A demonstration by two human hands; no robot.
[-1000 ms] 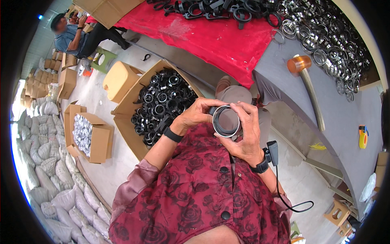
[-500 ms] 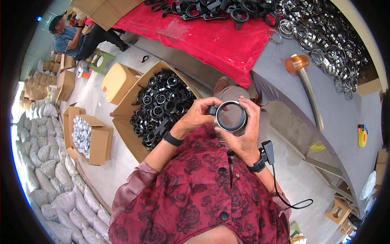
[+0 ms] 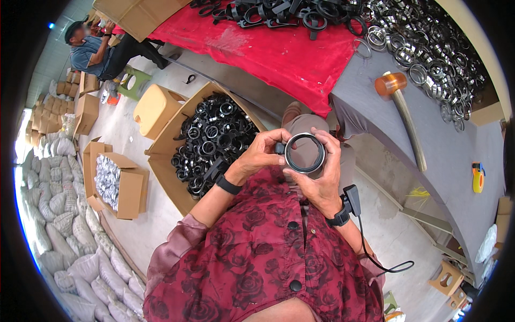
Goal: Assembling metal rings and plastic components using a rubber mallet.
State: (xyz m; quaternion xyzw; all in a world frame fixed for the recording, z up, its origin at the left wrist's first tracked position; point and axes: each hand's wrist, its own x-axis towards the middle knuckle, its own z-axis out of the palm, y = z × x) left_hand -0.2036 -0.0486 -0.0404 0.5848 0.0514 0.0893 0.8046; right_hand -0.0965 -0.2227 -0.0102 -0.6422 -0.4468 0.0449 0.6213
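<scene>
Above my lap I hold a round clamp ring (image 3: 306,170), black with a bright silvery rim, its opening facing up. A small black lug (image 3: 280,148) sticks out on its left side. My left hand (image 3: 262,152) pinches the ring near this lug, thumb below and fingers above. The fingers and thumb of my right hand (image 3: 324,182) curve around the ring's right side and lower edge. Just left of my left hand stands an open cardboard box (image 3: 165,167), filled with many similar black and silvery rings (image 3: 210,145).
A mallet (image 3: 406,115) lies on the grey table (image 3: 370,91) at right, near heaped metal rings (image 3: 424,59) and a yellow tape-measure-like tool (image 3: 478,178). Black rings (image 3: 279,12) lie on red cloth (image 3: 257,48). At far left are sacks (image 3: 80,225), a yellow stool (image 3: 155,110) and a seated person (image 3: 94,51).
Both hands keep their hold on the ring. The fingers of my right hand have shifted very slightly on its right side; the rest looks the same.
</scene>
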